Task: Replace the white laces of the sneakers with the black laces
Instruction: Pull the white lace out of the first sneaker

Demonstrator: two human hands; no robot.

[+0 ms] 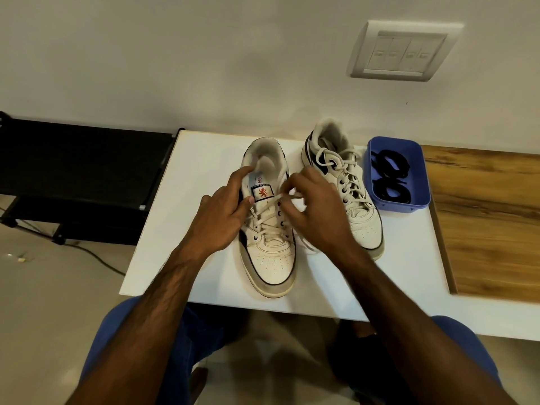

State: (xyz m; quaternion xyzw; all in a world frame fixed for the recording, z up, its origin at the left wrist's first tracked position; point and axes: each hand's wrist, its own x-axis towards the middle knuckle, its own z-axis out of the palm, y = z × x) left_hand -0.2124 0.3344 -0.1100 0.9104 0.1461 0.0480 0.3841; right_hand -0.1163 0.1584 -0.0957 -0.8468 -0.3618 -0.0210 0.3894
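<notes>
Two white sneakers stand on the white table [187,176], toes toward me. My left hand [222,211] grips the left sneaker [270,258] by its collar and tongue, the thumb lying beside the orange tongue label. My right hand [315,211] pinches the white lace [273,199] near the top eyelets and holds it taut across the tongue. The right sneaker [355,217] is laced in white and tied in a bow, partly behind my right hand. Coiled black laces [390,178] lie in a blue tray [420,200] to its right.
A wooden counter [491,217] adjoins the table on the right. A black rack [81,176] stands left of the table, with a cable on the floor. A switch panel [403,51] is on the wall. My knees in blue trousers are under the table's near edge.
</notes>
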